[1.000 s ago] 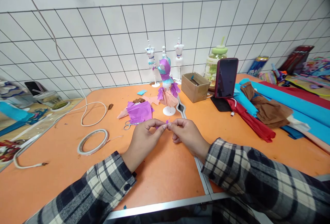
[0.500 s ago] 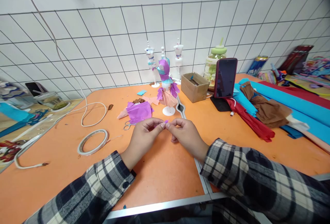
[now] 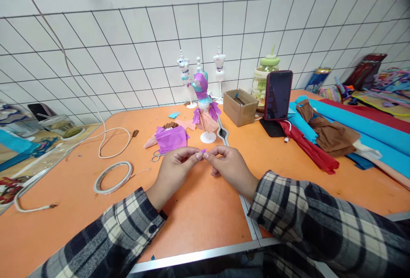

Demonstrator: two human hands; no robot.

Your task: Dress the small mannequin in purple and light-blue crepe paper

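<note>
A small piece of purple crepe paper (image 3: 203,151) is pinched between the fingertips of both hands, above the orange table (image 3: 198,209). My left hand (image 3: 174,169) grips its left side with thumb and forefinger. From the right, my right hand (image 3: 232,167) holds it in the same way, fingers curled. Just beyond stands a miniature dress form (image 3: 202,103) in a purple and blue top and a peach skirt with purple ruffles. Left of it lies a larger purple paper sheet (image 3: 172,139), partly covering scissors (image 3: 156,156) whose handles show.
A roll of double-sided tape (image 3: 97,184) and a white cable (image 3: 101,147) lie to the left. Behind are more dress forms (image 3: 219,62), a cardboard box (image 3: 241,113), an upright phone (image 3: 278,95) and a green-lidded bottle (image 3: 258,81). Coloured paper (image 3: 333,128) is heaped on the right.
The view has shifted slightly, moving the scene a little left in the picture. Both hands keep their pinch on the small purple piece, which looks slightly turned.
</note>
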